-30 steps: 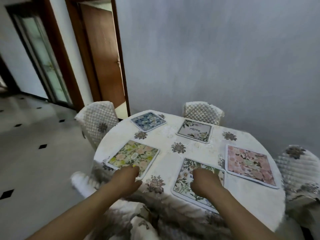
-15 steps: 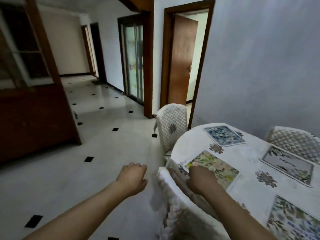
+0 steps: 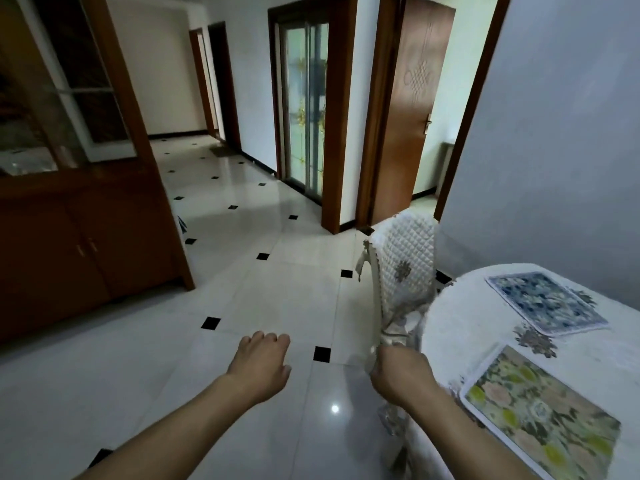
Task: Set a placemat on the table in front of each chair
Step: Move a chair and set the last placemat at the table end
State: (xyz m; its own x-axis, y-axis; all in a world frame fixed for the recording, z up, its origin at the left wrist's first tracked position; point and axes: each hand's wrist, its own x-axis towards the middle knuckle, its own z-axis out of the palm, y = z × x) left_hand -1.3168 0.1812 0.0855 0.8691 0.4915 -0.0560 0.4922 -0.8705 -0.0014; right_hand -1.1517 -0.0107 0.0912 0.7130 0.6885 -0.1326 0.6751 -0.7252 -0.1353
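Observation:
Two placemats lie on the round table, which wears a white cloth. The blue floral placemat is at the far side, in front of a white quilted chair. The yellow-green floral placemat lies nearer, at the right edge of the view. My right hand is closed at the lower side edge of the quilted chair, where its cover bunches against the tablecloth. My left hand hangs over the floor with curled fingers and nothing in it.
A glossy white tiled floor with small black squares spreads to the left. A brown wooden cabinet stands at the left. Behind the chair are an open brown door and a sliding glass door.
The view has swung left, away from the table. My right hand left the yellow-green placemat's corner and closed on the quilted chair's edge. My left hand drifted out over the floor.

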